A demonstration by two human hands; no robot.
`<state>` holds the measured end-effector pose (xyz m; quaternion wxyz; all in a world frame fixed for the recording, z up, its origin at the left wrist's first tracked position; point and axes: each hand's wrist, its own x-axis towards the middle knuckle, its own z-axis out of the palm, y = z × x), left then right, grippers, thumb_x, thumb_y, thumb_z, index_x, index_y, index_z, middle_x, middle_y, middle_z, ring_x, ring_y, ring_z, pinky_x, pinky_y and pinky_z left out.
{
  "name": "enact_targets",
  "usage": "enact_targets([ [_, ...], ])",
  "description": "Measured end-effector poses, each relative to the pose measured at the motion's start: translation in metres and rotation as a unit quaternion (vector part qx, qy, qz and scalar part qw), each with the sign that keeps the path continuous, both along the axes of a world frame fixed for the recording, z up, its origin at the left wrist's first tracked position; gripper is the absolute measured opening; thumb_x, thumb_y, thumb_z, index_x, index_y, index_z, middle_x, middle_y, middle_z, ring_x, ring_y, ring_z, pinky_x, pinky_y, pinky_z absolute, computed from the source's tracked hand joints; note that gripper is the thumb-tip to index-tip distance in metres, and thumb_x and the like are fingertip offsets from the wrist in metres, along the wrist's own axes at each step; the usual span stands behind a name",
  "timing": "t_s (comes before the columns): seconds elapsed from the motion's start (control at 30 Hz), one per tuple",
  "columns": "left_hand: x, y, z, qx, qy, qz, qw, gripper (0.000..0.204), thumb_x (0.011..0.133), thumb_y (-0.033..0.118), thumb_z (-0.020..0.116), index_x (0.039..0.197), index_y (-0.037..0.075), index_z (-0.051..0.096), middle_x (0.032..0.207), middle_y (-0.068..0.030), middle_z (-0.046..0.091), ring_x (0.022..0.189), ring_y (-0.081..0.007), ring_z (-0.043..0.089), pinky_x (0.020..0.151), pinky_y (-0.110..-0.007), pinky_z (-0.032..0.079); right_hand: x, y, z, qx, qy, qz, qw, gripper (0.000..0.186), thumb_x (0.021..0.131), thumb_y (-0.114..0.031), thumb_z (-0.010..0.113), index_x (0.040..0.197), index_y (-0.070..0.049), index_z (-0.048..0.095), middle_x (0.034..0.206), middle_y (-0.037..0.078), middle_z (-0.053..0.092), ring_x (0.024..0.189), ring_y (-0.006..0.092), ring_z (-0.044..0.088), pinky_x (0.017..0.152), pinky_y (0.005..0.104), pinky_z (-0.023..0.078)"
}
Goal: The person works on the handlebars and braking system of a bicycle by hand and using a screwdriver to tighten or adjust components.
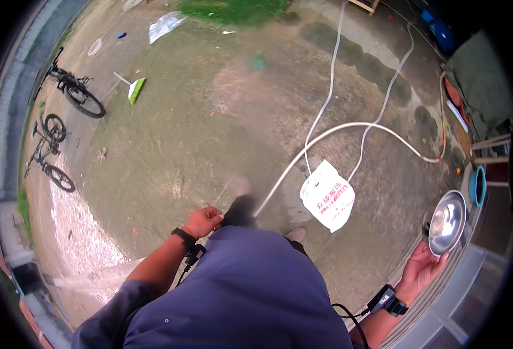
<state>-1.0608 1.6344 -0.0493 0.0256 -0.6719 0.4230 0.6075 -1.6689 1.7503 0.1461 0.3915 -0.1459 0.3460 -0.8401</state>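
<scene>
My right hand (422, 269) grips a shiny metal bowl (447, 223) by its lower edge, off to the right beside the building. The bowl is tilted, with its hollow side in view. My left hand (203, 221) hangs in front of my body, next to my dark trouser leg. Its fingers are curled together, and nothing shows in them. A white plastic sack (328, 196) with red print lies on the ground ahead of my feet, between my two hands.
A long pale hose (349, 124) curves across the ground, with thinner white lines (330, 87) beyond the sack. A blue-green basin (477, 186) stands past the bowl. Two bicycles (76, 93) are at the left, near a green-and-white broom head (135, 91). A windowed wall lies right.
</scene>
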Motion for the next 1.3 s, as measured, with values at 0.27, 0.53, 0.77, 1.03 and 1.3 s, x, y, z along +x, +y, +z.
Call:
enact_targets([
  [0.27,0.138,-0.033,0.022,-0.051,-0.032,0.199,0.978,0.036,0.104,0.031,0.071,0.125,0.002,0.067,0.103,-0.0081,0.077,0.091,-0.0157,0.076,0.073,-0.031,0.059,0.079,-0.208,-0.019,-0.044,-0.014,0.173,0.984,0.065,0.106,-0.019,0.067,0.159,0.006,0.038,0.161,0.024,0.05,0.147,0.036,0.052,0.126,0.0489,0.044],
  [0.53,0.156,-0.016,-0.003,-0.038,-0.058,0.323,0.944,0.035,0.102,0.034,0.072,0.118,0.003,0.072,0.101,-0.0099,0.08,0.088,-0.0189,0.078,0.082,-0.036,0.061,0.178,-0.423,-0.019,-0.012,-0.003,0.284,0.959,0.071,0.108,-0.024,0.066,0.162,0.006,0.032,0.163,0.027,0.046,0.146,0.0385,0.052,0.125,0.0503,0.045],
  [0.77,0.14,-0.047,0.006,-0.046,-0.045,0.454,0.889,0.039,0.101,0.033,0.071,0.123,0.0,0.071,0.103,-0.0111,0.08,0.09,-0.0206,0.078,0.086,-0.036,0.06,0.267,-0.578,-0.019,-0.012,0.002,0.436,0.9,0.062,0.106,-0.027,0.069,0.153,0.006,0.046,0.152,0.022,0.059,0.135,0.0325,0.063,0.114,0.0446,0.057],
  [1.03,0.138,-0.132,0.017,-0.064,-0.083,0.478,0.872,0.042,0.101,0.03,0.07,0.131,0.001,0.067,0.111,-0.0166,0.079,0.096,-0.0227,0.078,0.09,-0.038,0.06,0.347,-0.731,-0.035,0.018,0.028,0.498,0.867,0.065,0.104,-0.033,0.071,0.152,0.004,0.048,0.153,0.021,0.059,0.133,0.0308,0.064,0.11,0.0428,0.059],
  [1.3,0.184,-0.164,0.027,-0.088,-0.074,0.583,0.804,0.047,0.103,0.029,0.072,0.138,0.001,0.06,0.103,-0.01,0.077,0.087,-0.0176,0.077,0.073,-0.033,0.06,0.462,-0.809,-0.051,0.053,0.061,0.576,0.813,0.066,0.104,-0.033,0.07,0.154,0.003,0.047,0.154,0.018,0.058,0.136,0.0296,0.062,0.112,0.045,0.056],
])
